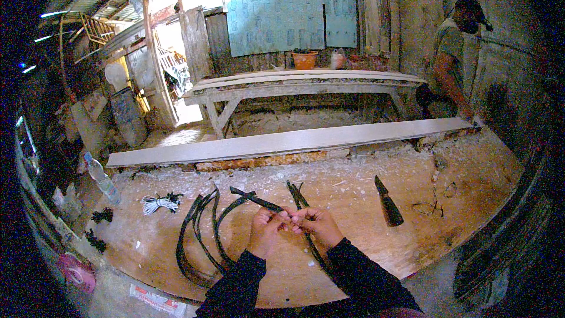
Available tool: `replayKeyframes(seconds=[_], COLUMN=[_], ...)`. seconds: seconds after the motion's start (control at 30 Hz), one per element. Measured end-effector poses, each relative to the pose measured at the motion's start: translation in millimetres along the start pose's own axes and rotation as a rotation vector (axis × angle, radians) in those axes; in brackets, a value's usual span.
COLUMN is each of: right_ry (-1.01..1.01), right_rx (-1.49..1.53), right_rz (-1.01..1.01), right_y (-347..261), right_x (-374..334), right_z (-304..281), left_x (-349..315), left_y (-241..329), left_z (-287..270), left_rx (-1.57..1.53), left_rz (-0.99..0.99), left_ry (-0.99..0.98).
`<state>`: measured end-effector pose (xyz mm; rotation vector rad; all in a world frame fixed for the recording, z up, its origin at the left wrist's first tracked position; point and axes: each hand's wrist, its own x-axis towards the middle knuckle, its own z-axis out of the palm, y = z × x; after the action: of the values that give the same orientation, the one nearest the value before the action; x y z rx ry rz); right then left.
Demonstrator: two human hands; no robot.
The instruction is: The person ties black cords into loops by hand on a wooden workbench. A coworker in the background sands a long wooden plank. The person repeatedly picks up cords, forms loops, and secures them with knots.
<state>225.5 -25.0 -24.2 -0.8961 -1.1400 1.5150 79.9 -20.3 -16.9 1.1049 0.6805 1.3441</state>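
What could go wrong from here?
1. The loose black strips curve beside the left sleeve; they might snag.
2. The held strip, pinched between left hand and right hand, could slip.
3. The knife-like tool lies loose on the tabletop; if its edge is bare, careless reaching might cut.

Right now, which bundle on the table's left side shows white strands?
The partly white bundle, nearest the left hand; the upper black bundle and lower black bundle, farther left, show no white.

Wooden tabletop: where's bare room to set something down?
Mostly bare tabletop lies between the right hand and the knife, and below the white cord bundle, left of the black strips. Strips crowd around the left hand and right hand.
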Motion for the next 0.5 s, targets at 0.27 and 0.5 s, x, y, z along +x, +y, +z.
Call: replayKeyframes(seconds=[0.27,0.5], right_ry=[-0.051,-0.087], right_rx=[-0.22,0.199], right_rz=[0.096,0.154], right_y=[4,-13], right_x=[5,-5], right_z=[-2,9], left_x=[7,5], left_y=[-11,-4], left_z=[-8,-6], left_rx=[-0.064,0.062], left_rz=[0.01,0.001], left_ry=[0.028,0.018])
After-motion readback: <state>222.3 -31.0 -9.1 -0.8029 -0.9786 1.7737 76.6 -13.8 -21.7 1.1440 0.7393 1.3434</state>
